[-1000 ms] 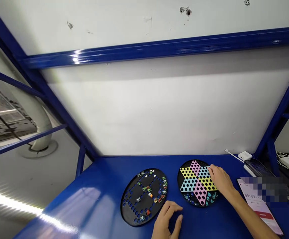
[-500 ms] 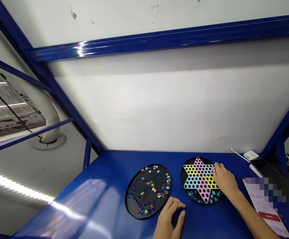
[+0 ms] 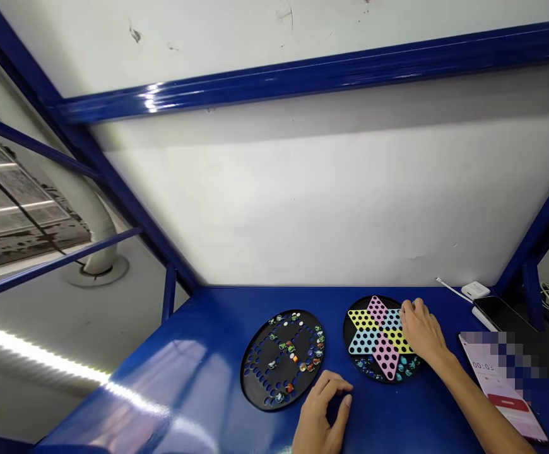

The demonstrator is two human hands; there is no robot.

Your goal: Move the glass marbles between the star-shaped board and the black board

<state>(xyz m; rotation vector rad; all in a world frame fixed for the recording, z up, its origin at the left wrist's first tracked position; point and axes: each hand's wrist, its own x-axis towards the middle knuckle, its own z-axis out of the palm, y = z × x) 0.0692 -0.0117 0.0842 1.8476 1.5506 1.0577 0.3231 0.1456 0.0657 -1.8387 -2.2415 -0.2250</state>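
Observation:
Two round black game boards lie on a blue table [image 3: 199, 353]. The left board [image 3: 283, 357] has many holes and several glass marbles scattered in them. The right board [image 3: 382, 337] carries a star of yellow, pink and blue fields, with marbles along its near rim. My right hand [image 3: 421, 330] rests on the star board's right side, fingers curled down onto it; whether they pinch a marble is hidden. My left hand [image 3: 324, 413] lies on the table just below the left board's near right edge, fingers loosely bent and apart, holding nothing.
A phone with a red button on its screen [image 3: 504, 384] lies at the right, a dark phone [image 3: 511, 318] behind it, plus a white charger [image 3: 474, 290] and cable. A white wall panel and blue frame bars enclose the table's back and sides.
The view has shifted slightly. My right hand has crept a little toward the star board's upper right; my left hand has stayed in place.

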